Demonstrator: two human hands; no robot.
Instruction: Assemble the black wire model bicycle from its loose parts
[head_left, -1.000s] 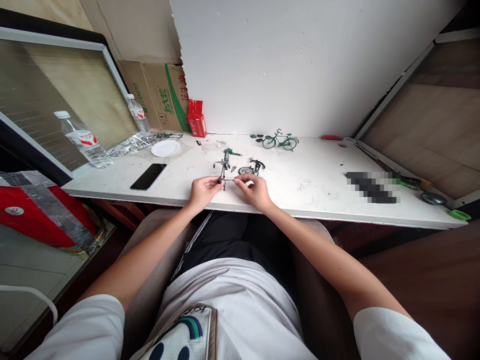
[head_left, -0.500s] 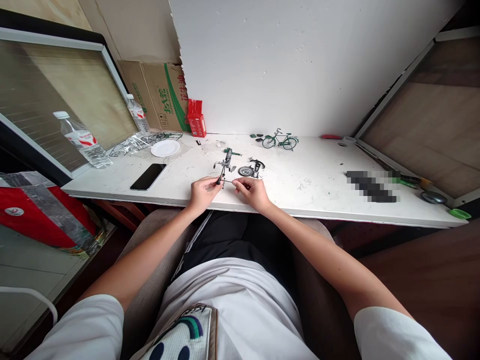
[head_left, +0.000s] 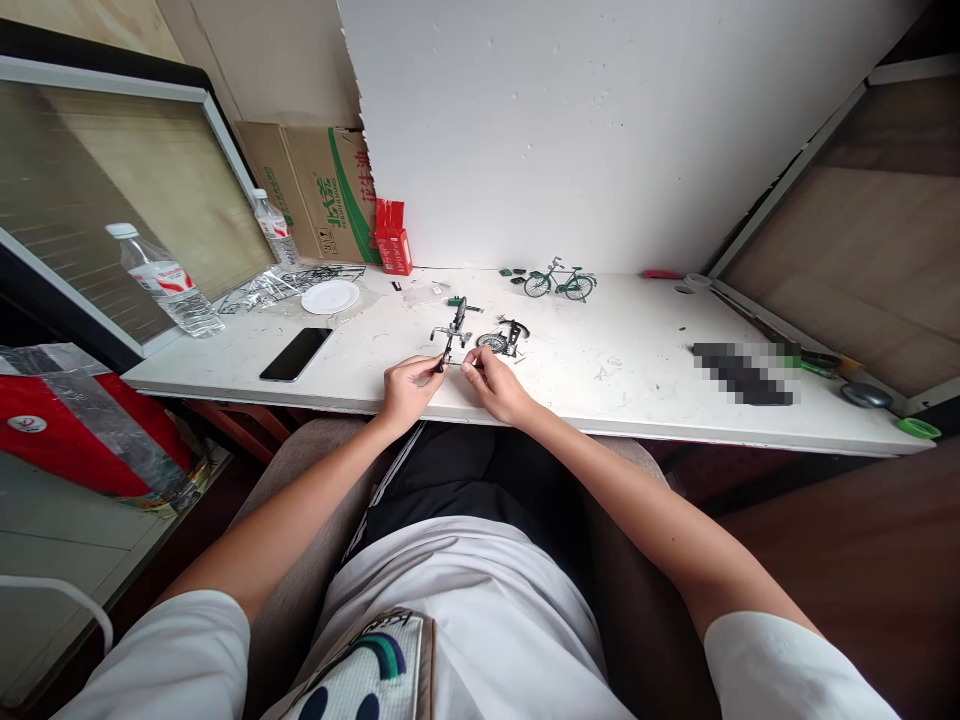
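Observation:
Near the front edge of the white table, my left hand [head_left: 409, 392] pinches the near end of a small black model bicycle frame [head_left: 450, 345], whose front wheel and handlebar point away from me. My right hand [head_left: 495, 385] is just right of it, its thumb and fingers closed on a thin dark rod [head_left: 459, 364] that reaches the frame. Behind my right hand lie a loose spoked wheel [head_left: 492, 342] and black parts [head_left: 514, 335]. A green part [head_left: 469, 305] lies beyond the frame.
An assembled green model bicycle [head_left: 559, 281] stands at the back, small green pieces [head_left: 513, 272] beside it. To the left are a phone [head_left: 296, 354], a white lid [head_left: 330, 296], bottles [head_left: 174, 285] and a red box [head_left: 394, 238]. A mouse [head_left: 868, 394] lies far right.
My right hand has moved slightly left, closer to my left hand, with the rod. The bicycle frame has turned a little, its handlebar shifting right.

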